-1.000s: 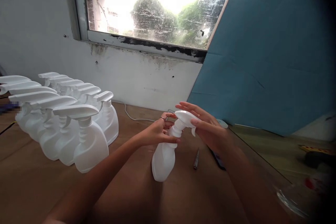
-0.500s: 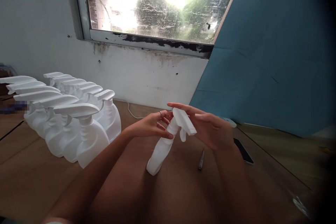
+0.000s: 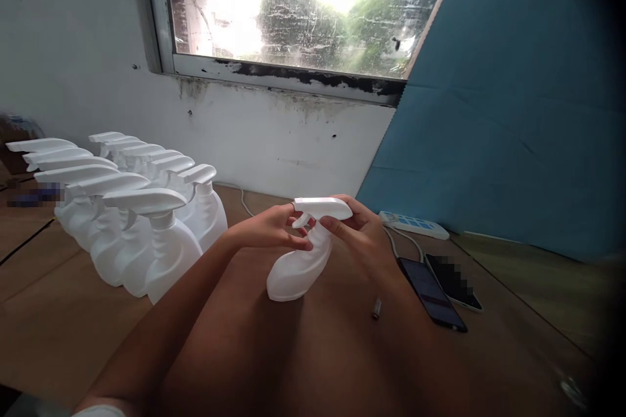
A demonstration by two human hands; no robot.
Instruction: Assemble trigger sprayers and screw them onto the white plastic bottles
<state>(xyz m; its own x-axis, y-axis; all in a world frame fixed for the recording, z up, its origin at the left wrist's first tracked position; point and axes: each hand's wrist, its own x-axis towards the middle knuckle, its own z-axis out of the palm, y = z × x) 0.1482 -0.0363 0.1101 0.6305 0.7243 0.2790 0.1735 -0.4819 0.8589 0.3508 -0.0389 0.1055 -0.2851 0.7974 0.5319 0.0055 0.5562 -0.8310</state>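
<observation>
A white spray bottle (image 3: 299, 273) leans in front of me over the brown table, its base low and its neck tilted up to the right. Its trigger head (image 3: 323, 208) has the nozzle facing left. My left hand (image 3: 271, 228) is closed about the bottle's neck below the trigger, thumb at the near side and the other fingers partly hidden behind it. My right hand (image 3: 359, 225) grips the rear of the trigger head, its thumb against the near side and fingers over the back.
Rows of white spray bottles (image 3: 169, 251) stand at the left. On the right lie two phones (image 3: 430, 293), (image 3: 452, 280) beside a power strip (image 3: 415, 225) with white cables. A small metallic cylinder (image 3: 376, 309) lies near my right forearm. A wall with a window (image 3: 303, 71) rises behind.
The trigger head has turned so its nozzle points left rather than right and toward me. My right hand has gone from fingers spread beside it to gripping it.
</observation>
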